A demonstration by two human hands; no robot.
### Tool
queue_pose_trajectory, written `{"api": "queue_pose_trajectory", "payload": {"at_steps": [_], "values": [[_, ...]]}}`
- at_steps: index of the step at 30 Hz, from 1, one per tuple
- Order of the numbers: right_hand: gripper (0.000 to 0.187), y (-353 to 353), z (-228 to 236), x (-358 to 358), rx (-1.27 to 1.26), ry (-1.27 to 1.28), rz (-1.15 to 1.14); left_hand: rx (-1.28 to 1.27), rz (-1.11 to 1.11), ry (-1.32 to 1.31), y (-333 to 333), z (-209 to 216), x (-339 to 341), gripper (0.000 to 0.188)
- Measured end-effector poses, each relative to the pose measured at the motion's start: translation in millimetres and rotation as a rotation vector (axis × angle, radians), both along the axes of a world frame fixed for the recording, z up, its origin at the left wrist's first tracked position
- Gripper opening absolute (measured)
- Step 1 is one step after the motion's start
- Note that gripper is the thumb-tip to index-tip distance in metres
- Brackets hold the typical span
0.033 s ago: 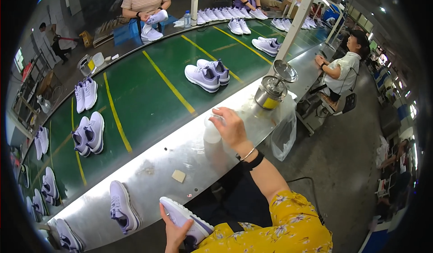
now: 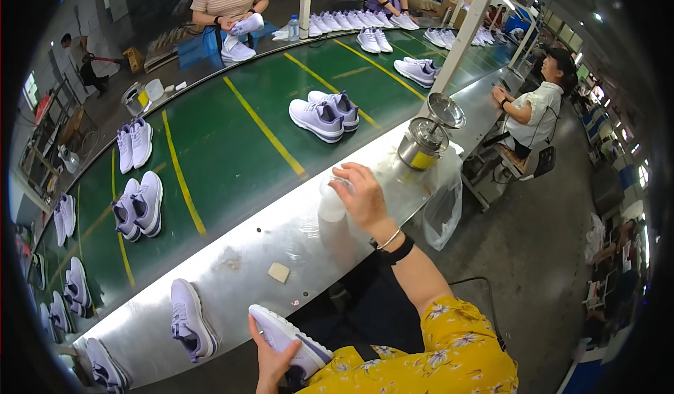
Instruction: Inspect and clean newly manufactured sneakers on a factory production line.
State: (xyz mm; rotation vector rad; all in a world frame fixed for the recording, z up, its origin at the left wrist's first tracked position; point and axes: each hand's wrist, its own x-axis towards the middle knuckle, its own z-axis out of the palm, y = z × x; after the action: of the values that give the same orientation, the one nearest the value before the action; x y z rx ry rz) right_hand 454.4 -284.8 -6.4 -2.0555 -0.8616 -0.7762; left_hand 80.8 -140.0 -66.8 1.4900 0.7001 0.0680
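My left hand is closed around a lavender sneaker with a white sole, held low in front of my yellow flowered top. Over the metal bench, the fingers of my right hand are closed at the top of a whitish bottle, which stands near the belt's edge. The fingers partly hide the bottle's top. A second lavender sneaker lies on the bench to the left, with another shoe beyond it at the lower left. A small cream-coloured block rests between my hands.
A green conveyor belt with yellow lines carries several pairs of sneakers. On the bench's right stand a metal pot with a raised dish and a hanging plastic bag. Co-workers sit across the belt and at the right.
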Motion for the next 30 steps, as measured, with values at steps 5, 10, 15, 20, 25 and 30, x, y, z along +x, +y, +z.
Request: {"api": "queue_pose_trajectory", "payload": {"at_steps": [5, 10, 15, 20, 25, 30], "values": [[0.01, -3, 8, 11, -0.034, 0.154, 0.085, -0.082, 0.047, -0.153, -3, -17, -4, 0.126], [0.008, 2, 10, -6, 0.039, 0.0, 0.015, -0.004, -0.01, -0.062, 2, -22, -3, 0.125], [0.012, 22, -28, -100, 0.07, 0.469, 0.325, -0.084, 0.041, -0.025, -2, -25, -7, 0.126], [0.016, 41, -68, -180, 0.011, 0.903, 0.681, -0.007, -0.026, 0.012, 0, -24, -6, 0.126], [0.02, 54, -66, -208, -0.065, 0.651, 0.792, 0.027, -0.022, 0.063, 1, -22, -7, 0.126], [0.024, 19, -65, -223, -0.129, 0.474, 0.806, 0.159, -0.05, 0.006, 1, -25, -7, 0.127]]}}
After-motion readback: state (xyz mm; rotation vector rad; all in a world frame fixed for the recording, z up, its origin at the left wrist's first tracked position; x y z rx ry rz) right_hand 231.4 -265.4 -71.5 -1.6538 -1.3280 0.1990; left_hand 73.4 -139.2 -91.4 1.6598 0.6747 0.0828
